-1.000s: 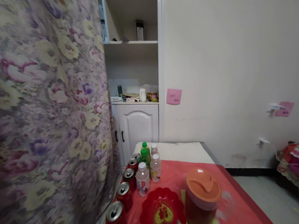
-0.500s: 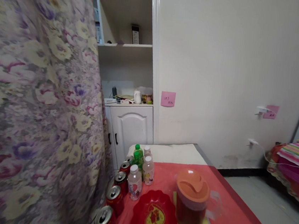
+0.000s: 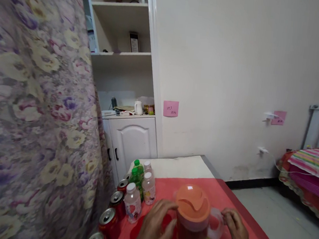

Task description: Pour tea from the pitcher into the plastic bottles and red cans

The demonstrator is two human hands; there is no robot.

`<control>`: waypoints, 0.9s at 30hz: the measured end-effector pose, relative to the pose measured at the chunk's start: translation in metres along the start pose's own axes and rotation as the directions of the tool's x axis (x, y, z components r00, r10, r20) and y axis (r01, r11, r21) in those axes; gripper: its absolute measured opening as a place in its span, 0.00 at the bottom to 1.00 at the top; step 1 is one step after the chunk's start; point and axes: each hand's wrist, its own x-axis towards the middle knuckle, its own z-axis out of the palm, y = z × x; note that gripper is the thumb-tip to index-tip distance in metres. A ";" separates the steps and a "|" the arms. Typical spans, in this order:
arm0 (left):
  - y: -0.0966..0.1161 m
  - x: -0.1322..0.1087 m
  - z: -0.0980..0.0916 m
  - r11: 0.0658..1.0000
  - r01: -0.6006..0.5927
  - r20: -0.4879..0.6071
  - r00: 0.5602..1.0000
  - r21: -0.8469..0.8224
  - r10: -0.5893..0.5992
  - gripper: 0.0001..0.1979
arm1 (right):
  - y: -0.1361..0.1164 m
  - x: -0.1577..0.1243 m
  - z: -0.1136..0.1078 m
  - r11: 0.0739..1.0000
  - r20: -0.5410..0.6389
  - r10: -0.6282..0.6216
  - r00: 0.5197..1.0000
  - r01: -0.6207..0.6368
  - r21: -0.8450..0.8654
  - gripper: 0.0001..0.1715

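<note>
A clear pitcher [image 3: 192,229] with an orange lid and brown drink stands on the red tablecloth [image 3: 250,235] at the bottom middle. My left hand [image 3: 155,227] lies against the pitcher's left side, fingers curved round it. On the right, my right hand [image 3: 236,232] pinches the clear handle. A red plate [image 3: 169,229] shows partly behind my left hand.
Red cans [image 3: 110,221] and small bottles [image 3: 133,204] line the table's left edge beside a floral curtain [image 3: 34,121]. A white cabinet [image 3: 130,141] with shelves stands behind. A bed with striped cover [image 3: 311,166] is at the right, past grey floor.
Both hands have come up into view and closed on the pitcher; a second ago only fingertips showed at the bottom edge. The view has shifted right.
</note>
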 end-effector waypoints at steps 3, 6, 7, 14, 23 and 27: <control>0.033 0.045 0.002 0.991 -0.096 0.191 0.979 0.093 0.076 0.18 | -0.004 0.007 0.008 0.998 0.121 0.018 0.992 -0.025 0.056 0.29; 0.042 0.076 0.016 0.962 -0.122 0.359 0.933 0.246 0.026 0.19 | -0.006 0.005 0.015 0.981 0.253 0.073 0.965 -0.115 0.154 0.32; 0.042 0.083 0.019 0.953 -0.133 0.394 0.919 0.272 0.016 0.19 | -0.006 0.004 0.016 0.974 0.273 0.088 0.958 -0.141 0.180 0.33; 0.036 0.102 0.010 0.873 -0.415 0.602 0.775 0.256 0.192 0.23 | 0.006 0.012 0.024 0.955 0.437 0.087 0.895 -0.199 0.218 0.38; 0.025 0.120 0.003 0.709 -0.658 0.680 0.642 0.251 0.354 0.19 | 0.002 0.012 0.028 0.992 0.389 0.037 0.920 -0.080 0.094 0.36; 0.026 0.127 0.000 0.720 -0.670 0.706 0.599 0.183 0.378 0.17 | 0.001 0.013 0.029 0.995 0.374 0.028 0.927 -0.063 0.081 0.34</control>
